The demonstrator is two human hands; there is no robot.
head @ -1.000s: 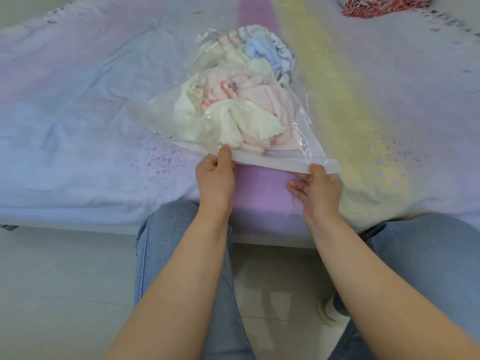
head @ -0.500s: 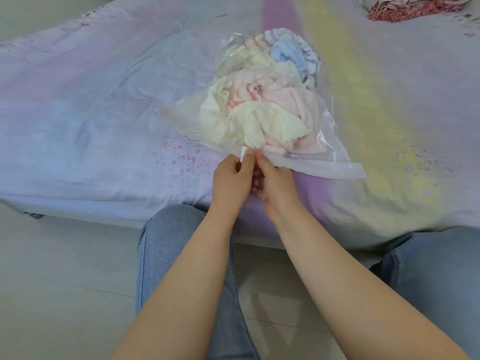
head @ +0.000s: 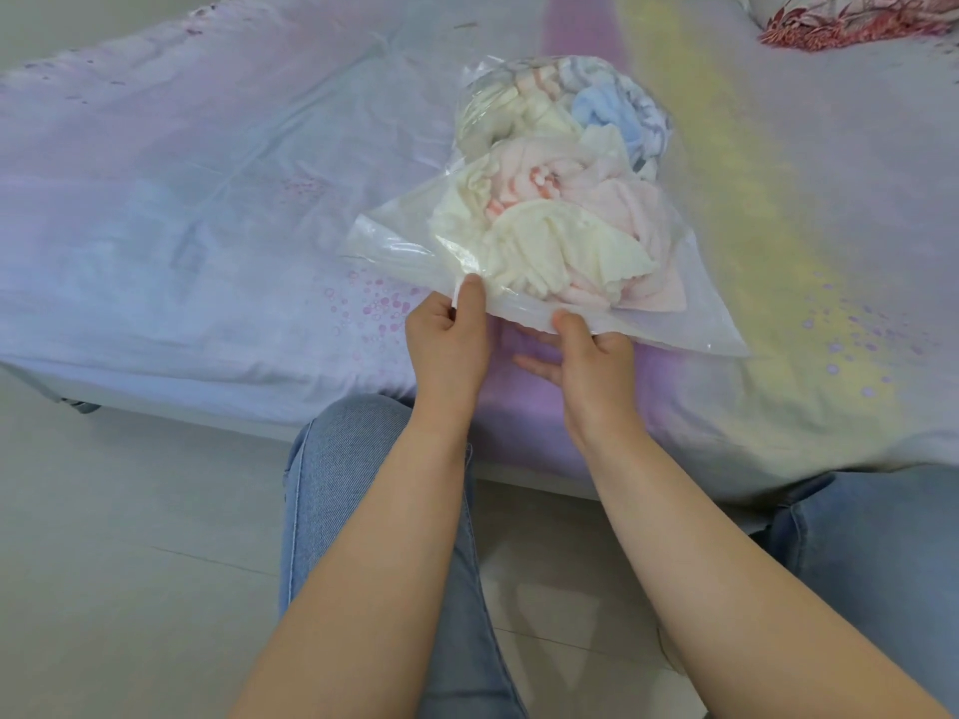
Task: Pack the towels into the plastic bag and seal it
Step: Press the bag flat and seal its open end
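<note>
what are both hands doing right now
Left hand: pinching the near edge of the clear plastic bag.
Right hand: thumb on top, fingers under, gripping the same edge.

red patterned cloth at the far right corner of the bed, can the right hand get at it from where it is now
Probably not as things stand. The right hand is pinching the plastic bag near the bed's front edge, and the red patterned cloth lies far across the bed. Nothing blocks the way, but it would mean letting go and leaning well forward.
</note>
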